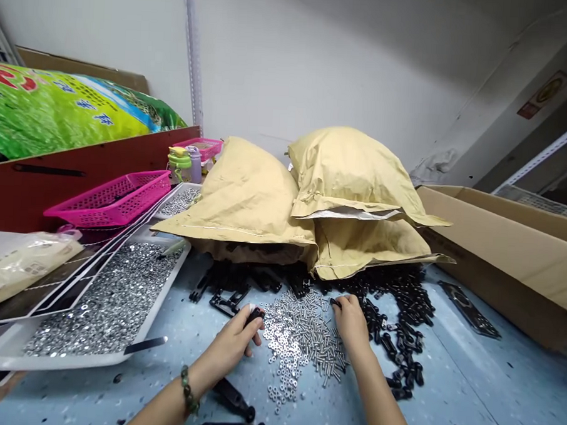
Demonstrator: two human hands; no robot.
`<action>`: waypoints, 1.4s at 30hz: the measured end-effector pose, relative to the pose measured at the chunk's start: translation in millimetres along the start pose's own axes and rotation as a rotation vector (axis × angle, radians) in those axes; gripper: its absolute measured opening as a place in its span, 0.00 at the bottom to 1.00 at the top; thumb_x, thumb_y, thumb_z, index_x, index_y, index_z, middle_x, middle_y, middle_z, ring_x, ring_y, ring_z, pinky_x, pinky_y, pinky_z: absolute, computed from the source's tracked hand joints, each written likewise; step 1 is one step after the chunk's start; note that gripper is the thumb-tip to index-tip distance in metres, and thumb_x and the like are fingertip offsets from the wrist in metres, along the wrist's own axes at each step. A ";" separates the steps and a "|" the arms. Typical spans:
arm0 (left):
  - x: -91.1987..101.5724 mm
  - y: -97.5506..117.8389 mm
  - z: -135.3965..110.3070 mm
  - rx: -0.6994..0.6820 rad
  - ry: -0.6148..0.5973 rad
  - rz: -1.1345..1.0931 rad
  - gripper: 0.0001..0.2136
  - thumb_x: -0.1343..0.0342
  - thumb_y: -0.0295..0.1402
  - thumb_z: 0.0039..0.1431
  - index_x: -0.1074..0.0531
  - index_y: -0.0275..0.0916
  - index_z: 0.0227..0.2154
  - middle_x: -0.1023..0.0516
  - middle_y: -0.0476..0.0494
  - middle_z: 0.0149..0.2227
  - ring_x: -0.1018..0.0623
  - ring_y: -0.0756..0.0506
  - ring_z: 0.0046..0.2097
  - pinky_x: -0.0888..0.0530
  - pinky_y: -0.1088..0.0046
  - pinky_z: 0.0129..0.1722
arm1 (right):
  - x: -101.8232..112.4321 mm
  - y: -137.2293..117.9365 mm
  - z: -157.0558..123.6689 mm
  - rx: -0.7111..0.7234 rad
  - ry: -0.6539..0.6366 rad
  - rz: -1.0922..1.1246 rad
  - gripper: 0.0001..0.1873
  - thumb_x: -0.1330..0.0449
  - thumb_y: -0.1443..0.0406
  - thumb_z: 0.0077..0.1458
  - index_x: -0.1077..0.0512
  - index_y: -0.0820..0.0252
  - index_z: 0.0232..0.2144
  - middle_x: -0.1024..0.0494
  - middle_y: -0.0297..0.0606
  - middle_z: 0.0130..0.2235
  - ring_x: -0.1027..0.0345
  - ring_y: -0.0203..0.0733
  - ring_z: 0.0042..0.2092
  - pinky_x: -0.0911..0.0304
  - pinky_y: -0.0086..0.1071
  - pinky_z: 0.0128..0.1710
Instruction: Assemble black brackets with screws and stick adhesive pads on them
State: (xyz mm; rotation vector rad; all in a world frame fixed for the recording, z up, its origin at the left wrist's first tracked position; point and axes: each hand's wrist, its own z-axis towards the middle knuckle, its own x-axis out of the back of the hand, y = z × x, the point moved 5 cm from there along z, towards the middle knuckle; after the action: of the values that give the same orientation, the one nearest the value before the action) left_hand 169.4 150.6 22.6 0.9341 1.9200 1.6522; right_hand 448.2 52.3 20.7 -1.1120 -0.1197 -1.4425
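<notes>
Nearest, just below the left grip (235, 336): two long black parts (233, 399) on the blue surface (445, 382), the lower cut off at the bottom edge, the upper slanting, round end nearer and to the right. In the left grip, held by curled fingers: a black piece (256, 315), mostly covered, visible end toward the right grip (352, 322), long axis hard to make out. Between both grips: loose nuts (284, 363) nearer the left, silvery screws (320, 339) nearer the right, lying at many angles. Pinched at the right fingertips: a small dark piece (336, 303), tip pointing leftward and away, remainder hidden. Right of that grip: heaped black pieces (403, 330). Beyond the left grip: black brackets (227, 303), outlines tangled. Farther, beyond both: bulging tan sacks (246, 198), contents hidden.
</notes>
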 end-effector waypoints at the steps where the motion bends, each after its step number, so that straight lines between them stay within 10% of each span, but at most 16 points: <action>1: 0.1 1.9 0.3 -0.016 -0.013 0.044 0.12 0.56 0.43 0.60 0.39 0.40 0.37 0.31 0.48 0.33 0.30 0.49 0.28 0.34 0.76 0.24 | -0.6 -6.3 -5.4 0.004 -0.006 0.031 0.12 0.46 0.61 0.58 0.28 0.60 0.28 0.31 0.43 0.35 0.33 0.42 0.35 0.34 0.37 0.34; 6: -2.3 14.8 3.4 -0.120 -0.043 0.277 0.06 0.53 0.37 0.60 0.37 0.41 0.35 0.30 0.49 0.34 0.30 0.45 0.37 0.34 0.71 0.36 | -7.2 -68.7 -33.7 0.037 -0.127 0.244 0.12 0.46 0.58 0.59 0.31 0.58 0.42 0.30 0.42 0.40 0.30 0.42 0.40 0.29 0.34 0.36; 17: 7.1 35.0 -3.1 -0.345 -0.110 0.690 0.10 0.55 0.39 0.64 0.36 0.40 0.31 0.30 0.47 0.32 0.30 0.44 0.33 0.36 0.71 0.33 | -8.9 -169.0 -42.5 0.421 -0.397 0.415 0.06 0.44 0.72 0.58 0.32 0.56 0.33 0.27 0.36 0.35 0.33 0.41 0.40 0.36 0.35 0.39; 25: 6.9 28.8 -15.3 -0.391 -0.153 0.748 0.09 0.52 0.37 0.62 0.33 0.40 0.29 0.27 0.48 0.28 0.27 0.45 0.30 0.37 0.73 0.30 | -10.1 -145.0 -68.1 0.257 -0.452 0.340 0.13 0.43 0.68 0.58 0.37 0.55 0.45 0.28 0.38 0.41 0.32 0.41 0.41 0.33 0.35 0.40; 32: 43.5 17.7 -9.5 -0.281 0.037 0.632 0.06 0.56 0.34 0.64 0.36 0.40 0.38 0.27 0.48 0.31 0.27 0.45 0.33 0.34 0.73 0.32 | -52.1 -145.5 -104.3 0.371 -0.503 -0.064 0.07 0.40 0.68 0.54 0.34 0.56 0.27 0.29 0.34 0.30 0.35 0.44 0.35 0.37 0.38 0.35; 38: 32.5 9.4 -12.1 -0.379 -0.173 0.658 0.06 0.50 0.31 0.61 0.29 0.41 0.38 0.28 0.46 0.39 0.29 0.44 0.43 0.33 0.71 0.44 | -41.5 -144.6 -104.3 0.238 -0.334 0.117 0.11 0.42 0.62 0.57 0.35 0.57 0.43 0.28 0.41 0.40 0.33 0.47 0.41 0.34 0.39 0.39; 42: 25.4 -1.5 -16.1 -0.412 -0.315 0.722 0.08 0.47 0.28 0.60 0.25 0.45 0.39 0.27 0.46 0.38 0.30 0.43 0.44 0.37 0.67 0.47 | -40.3 -149.1 -120.9 0.353 -0.447 0.229 0.10 0.49 0.69 0.61 0.32 0.53 0.42 0.26 0.39 0.39 0.32 0.44 0.41 0.34 0.37 0.40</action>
State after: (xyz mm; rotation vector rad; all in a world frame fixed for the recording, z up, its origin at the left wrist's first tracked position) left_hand 140.5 158.1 26.7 1.6964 1.0163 2.0038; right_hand 252.9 38.7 8.0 -1.0945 -0.5256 -0.9089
